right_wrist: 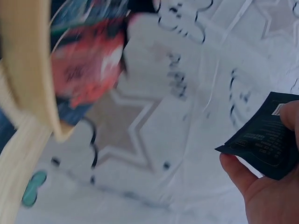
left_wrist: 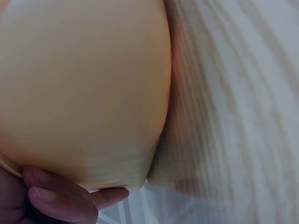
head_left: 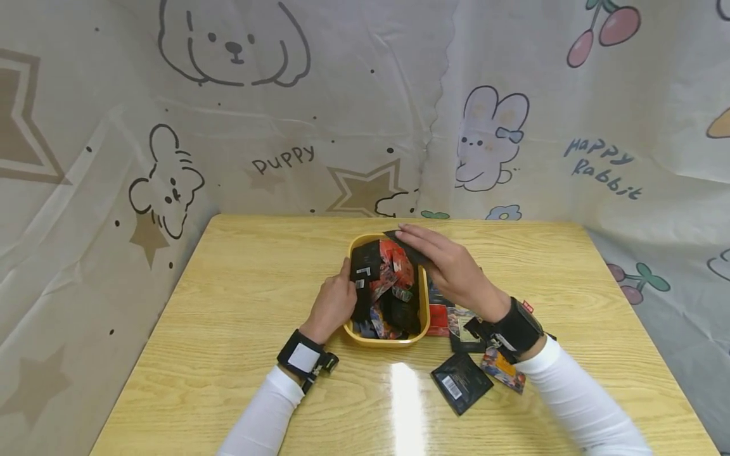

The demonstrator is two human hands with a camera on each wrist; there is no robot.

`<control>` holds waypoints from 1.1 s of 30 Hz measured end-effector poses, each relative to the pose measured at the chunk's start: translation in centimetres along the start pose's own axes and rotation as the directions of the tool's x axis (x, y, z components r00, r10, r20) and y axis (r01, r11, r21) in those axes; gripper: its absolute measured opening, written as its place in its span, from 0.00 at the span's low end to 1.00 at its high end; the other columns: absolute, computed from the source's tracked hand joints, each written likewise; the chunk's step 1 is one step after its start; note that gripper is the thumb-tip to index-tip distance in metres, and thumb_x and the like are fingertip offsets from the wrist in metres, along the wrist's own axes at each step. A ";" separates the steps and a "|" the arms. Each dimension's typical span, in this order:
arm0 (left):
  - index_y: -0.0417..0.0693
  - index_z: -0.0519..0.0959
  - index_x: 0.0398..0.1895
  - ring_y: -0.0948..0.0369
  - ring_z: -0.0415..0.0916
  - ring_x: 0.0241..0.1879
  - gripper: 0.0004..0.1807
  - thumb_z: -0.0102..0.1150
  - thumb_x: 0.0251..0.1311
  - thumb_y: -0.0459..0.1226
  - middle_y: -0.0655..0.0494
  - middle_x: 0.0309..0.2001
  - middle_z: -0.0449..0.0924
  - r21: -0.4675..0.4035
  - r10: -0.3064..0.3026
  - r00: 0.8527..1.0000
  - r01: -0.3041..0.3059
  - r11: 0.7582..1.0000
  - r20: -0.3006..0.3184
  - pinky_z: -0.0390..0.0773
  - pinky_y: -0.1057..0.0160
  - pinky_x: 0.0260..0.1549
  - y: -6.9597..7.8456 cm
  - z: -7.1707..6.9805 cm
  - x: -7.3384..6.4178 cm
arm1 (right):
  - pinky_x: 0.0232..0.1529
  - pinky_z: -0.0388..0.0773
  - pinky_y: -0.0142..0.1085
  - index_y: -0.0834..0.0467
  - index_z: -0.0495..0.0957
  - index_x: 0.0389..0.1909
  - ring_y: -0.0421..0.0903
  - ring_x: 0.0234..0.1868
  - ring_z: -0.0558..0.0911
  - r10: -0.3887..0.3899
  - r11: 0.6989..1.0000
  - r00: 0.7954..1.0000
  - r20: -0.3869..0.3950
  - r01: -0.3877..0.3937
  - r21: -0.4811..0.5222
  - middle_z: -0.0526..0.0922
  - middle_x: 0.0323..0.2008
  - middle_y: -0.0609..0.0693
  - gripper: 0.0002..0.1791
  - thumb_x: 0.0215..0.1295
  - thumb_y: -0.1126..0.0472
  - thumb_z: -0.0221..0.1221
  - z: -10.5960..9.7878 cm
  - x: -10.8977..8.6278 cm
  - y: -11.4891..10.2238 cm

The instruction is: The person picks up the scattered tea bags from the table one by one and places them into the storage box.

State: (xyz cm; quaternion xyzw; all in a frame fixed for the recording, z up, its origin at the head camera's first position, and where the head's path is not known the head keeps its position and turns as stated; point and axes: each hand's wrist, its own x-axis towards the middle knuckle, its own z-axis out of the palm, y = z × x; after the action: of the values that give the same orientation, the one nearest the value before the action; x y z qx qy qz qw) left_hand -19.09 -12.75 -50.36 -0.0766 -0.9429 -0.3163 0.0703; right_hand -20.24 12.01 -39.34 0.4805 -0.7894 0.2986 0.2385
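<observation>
A yellow plastic tub stands on the table, filled with flat black, red and colourful packets. My left hand holds its left side at the rim. In the left wrist view the tub's smooth wall fills much of the frame, with the fingers curled against it at the lower left. Above the tub's right rim, my right hand pinches a black packet between thumb and fingers. Small print and a white barcode show on that packet in the right wrist view.
Right of the tub, several more packets lie on the wooden table: a black one with a barcode, an orange and blue one and a red one. The right forearm partly covers them. A printed cloth hangs behind the table.
</observation>
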 end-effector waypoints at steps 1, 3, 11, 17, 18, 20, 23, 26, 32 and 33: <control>0.31 0.57 0.72 0.57 0.74 0.25 0.30 0.45 0.67 0.32 0.33 0.40 0.81 -0.001 -0.002 1.000 0.002 1.000 0.006 0.74 0.58 0.23 0.0 0.0 0.0 | 0.62 0.68 0.44 0.60 0.70 0.67 0.55 0.65 0.71 -0.022 1.000 1.000 0.008 0.022 0.004 0.70 0.65 0.59 0.29 0.64 0.77 0.49 0.2 0.0 -0.4; 0.32 0.57 0.72 0.57 0.74 0.24 0.30 0.45 0.68 0.32 0.35 0.37 0.81 -0.003 -0.005 1.000 0.005 1.000 0.016 0.73 0.59 0.21 0.2 0.0 0.1 | 0.62 0.68 0.45 0.60 0.70 0.67 0.55 0.65 0.70 -0.057 0.998 0.998 0.023 0.057 0.005 0.70 0.65 0.59 0.31 0.63 0.79 0.47 0.7 -0.1 -0.9; 0.33 0.56 0.73 0.58 0.73 0.22 0.30 0.45 0.68 0.32 0.36 0.36 0.81 -0.001 -0.015 1.000 0.015 1.000 0.027 0.71 0.61 0.20 0.3 -0.1 0.3 | 0.59 0.70 0.48 0.59 0.70 0.66 0.55 0.65 0.70 -0.026 1.000 0.998 0.059 0.027 -0.003 0.70 0.65 0.58 0.34 0.57 0.80 0.45 1.4 -1.4 -1.2; 0.31 0.57 0.72 0.55 0.76 0.27 0.30 0.44 0.67 0.31 0.33 0.38 0.81 0.016 0.008 1.000 -0.008 1.000 0.002 0.76 0.54 0.26 0.1 -0.1 0.1 | 0.65 0.57 0.57 0.54 0.62 0.73 0.55 0.73 0.57 0.032 0.999 0.955 0.296 -0.031 -0.006 0.58 0.72 0.59 0.33 0.69 0.52 0.55 2.2 -3.0 -0.9; 0.31 0.57 0.72 0.55 0.76 0.27 0.30 0.44 0.67 0.31 0.33 0.38 0.81 0.017 0.011 1.000 -0.011 1.000 0.001 0.76 0.53 0.26 0.0 0.0 0.1 | 0.66 0.54 0.60 0.52 0.59 0.74 0.56 0.74 0.52 0.047 0.999 0.932 0.359 -0.045 -0.016 0.55 0.74 0.58 0.38 0.68 0.44 0.56 2.3 -3.3 -0.9; 0.31 0.57 0.72 0.55 0.76 0.27 0.30 0.45 0.67 0.31 0.33 0.37 0.81 0.015 0.012 1.000 -0.012 1.000 0.000 0.76 0.52 0.26 0.0 0.0 0.1 | 0.66 0.47 0.63 0.48 0.52 0.77 0.56 0.76 0.44 0.085 0.996 0.882 0.463 -0.074 -0.042 0.46 0.76 0.57 0.48 0.61 0.31 0.55 2.4 -3.8 -0.8; 0.30 0.57 0.72 0.55 0.75 0.26 0.30 0.44 0.67 0.31 0.35 0.35 0.81 0.012 0.011 1.000 -0.011 1.000 0.004 0.76 0.53 0.25 0.0 0.0 0.1 | 0.67 0.43 0.64 0.49 0.50 0.77 0.57 0.76 0.39 0.126 0.992 0.854 0.504 -0.111 -0.059 0.42 0.77 0.56 0.53 0.56 0.28 0.57 2.0 -4.1 -0.4; 0.30 0.57 0.72 0.55 0.74 0.25 0.30 0.44 0.68 0.32 0.35 0.34 0.81 0.013 0.013 1.000 -0.013 1.000 0.004 0.75 0.54 0.25 0.0 0.0 0.0 | 0.68 0.40 0.61 0.51 0.52 0.77 0.58 0.76 0.40 0.171 0.985 0.860 0.482 -0.162 -0.060 0.40 0.77 0.54 0.52 0.57 0.33 0.60 1.3 -4.2 0.4; 0.30 0.57 0.72 0.55 0.75 0.26 0.30 0.44 0.68 0.32 0.34 0.37 0.81 0.013 0.006 1.000 -0.006 1.000 0.012 0.76 0.54 0.26 0.1 -0.1 0.0 | 0.69 0.42 0.59 0.49 0.49 0.77 0.59 0.75 0.43 0.309 0.951 0.858 0.411 -0.281 -0.128 0.40 0.77 0.56 0.50 0.61 0.37 0.61 -0.5 -5.3 3.1; 0.31 0.57 0.72 0.56 0.74 0.26 0.30 0.44 0.68 0.32 0.34 0.37 0.81 0.013 0.004 1.000 -0.005 1.000 0.013 0.75 0.54 0.26 0.1 -0.1 0.0 | 0.69 0.43 0.59 0.49 0.49 0.77 0.59 0.75 0.44 0.336 0.942 0.852 0.401 -0.303 -0.145 0.40 0.77 0.56 0.50 0.60 0.37 0.61 -0.9 -5.7 3.7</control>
State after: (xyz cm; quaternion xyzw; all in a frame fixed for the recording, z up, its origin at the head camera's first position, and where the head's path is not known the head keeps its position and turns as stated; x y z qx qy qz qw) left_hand -19.08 -12.71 -50.18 -0.0803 -0.9452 -0.3097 0.0652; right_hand -21.07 17.46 -43.42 0.3859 -0.9016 0.1932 0.0284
